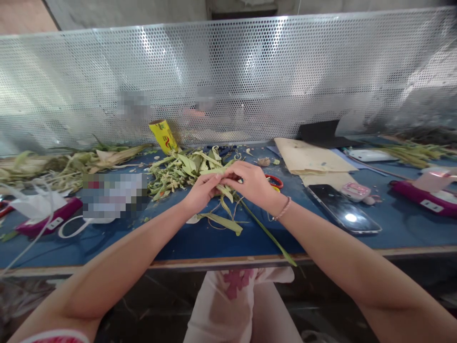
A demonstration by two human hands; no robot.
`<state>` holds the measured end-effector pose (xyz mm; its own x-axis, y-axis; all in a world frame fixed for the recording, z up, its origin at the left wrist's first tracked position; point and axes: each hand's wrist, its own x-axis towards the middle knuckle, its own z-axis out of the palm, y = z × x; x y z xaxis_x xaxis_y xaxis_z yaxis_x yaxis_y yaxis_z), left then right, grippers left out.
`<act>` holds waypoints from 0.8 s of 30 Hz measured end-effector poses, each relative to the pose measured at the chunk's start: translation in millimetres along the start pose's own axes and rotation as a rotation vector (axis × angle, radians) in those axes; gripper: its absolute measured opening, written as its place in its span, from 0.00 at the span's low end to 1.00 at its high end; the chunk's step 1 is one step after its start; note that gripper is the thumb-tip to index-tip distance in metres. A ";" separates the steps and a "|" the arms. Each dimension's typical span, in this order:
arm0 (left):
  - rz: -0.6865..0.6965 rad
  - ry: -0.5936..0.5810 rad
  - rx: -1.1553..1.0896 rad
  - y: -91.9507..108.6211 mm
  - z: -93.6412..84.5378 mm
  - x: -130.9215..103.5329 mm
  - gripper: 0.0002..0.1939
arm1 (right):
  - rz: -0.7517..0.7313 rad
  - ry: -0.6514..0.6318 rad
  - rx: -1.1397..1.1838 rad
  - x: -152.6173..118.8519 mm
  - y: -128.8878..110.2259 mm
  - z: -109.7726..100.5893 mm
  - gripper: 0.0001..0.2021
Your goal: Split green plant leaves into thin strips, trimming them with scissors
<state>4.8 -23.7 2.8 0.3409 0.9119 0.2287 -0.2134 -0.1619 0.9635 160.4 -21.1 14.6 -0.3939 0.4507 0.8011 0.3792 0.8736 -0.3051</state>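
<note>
My left hand (203, 191) and my right hand (251, 183) meet over the blue table, fingers pinched together on a pale green leaf piece. The fingertips partly hide it. A long green stem (266, 231) slants from beneath my right hand past the table's front edge; whether it is held I cannot tell. Below my hands lies a loose, drying leaf (223, 223) with thin strands. Just behind my left hand is a heap of pale green leaves and buds (174, 174). Red-handled scissors (275, 181), partly covered, lie beside my right hand.
A yellow tube (164, 136) leans behind the heap, before a perforated metal screen (232, 71). To the right lie a black phone (342, 208), a pink case (356, 190), and brown paper (314, 157). Purple power strips (423, 197) sit at both sides. Dried husks (89, 164) are left.
</note>
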 end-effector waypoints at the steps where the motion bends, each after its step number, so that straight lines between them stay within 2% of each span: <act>1: -0.017 0.003 -0.024 0.4 0.6 -0.1 0.17 | -0.025 -0.005 0.002 0.2 -0.2 0.5 0.03; 4: -0.054 0.024 -0.070 1.5 2.3 0.3 0.18 | -0.061 -0.020 0.006 0.6 -1.2 1.3 0.02; 7: -0.066 0.043 -0.077 2.4 3.5 1.2 0.18 | -0.025 -0.021 0.003 -0.4 -2.4 0.6 0.04; 12: 0.008 0.116 -0.093 2.6 2.8 2.8 0.15 | -0.015 -0.017 0.046 -2.3 -3.9 -0.1 0.05; 18: 0.048 0.108 -0.034 1.0 -0.5 3.4 0.13 | -0.019 0.005 0.044 -2.0 -4.6 2.2 0.06; 24: 0.013 0.117 -0.050 1.0 2.6 3.6 0.14 | 0.018 -0.017 0.074 -1.5 -3.4 0.7 0.03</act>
<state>8.2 -21.6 5.0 0.2294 0.9479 0.2209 -0.2638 -0.1579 0.9516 159.1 -24.6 14.1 -0.4020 0.4685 0.7867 0.3233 0.8765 -0.3568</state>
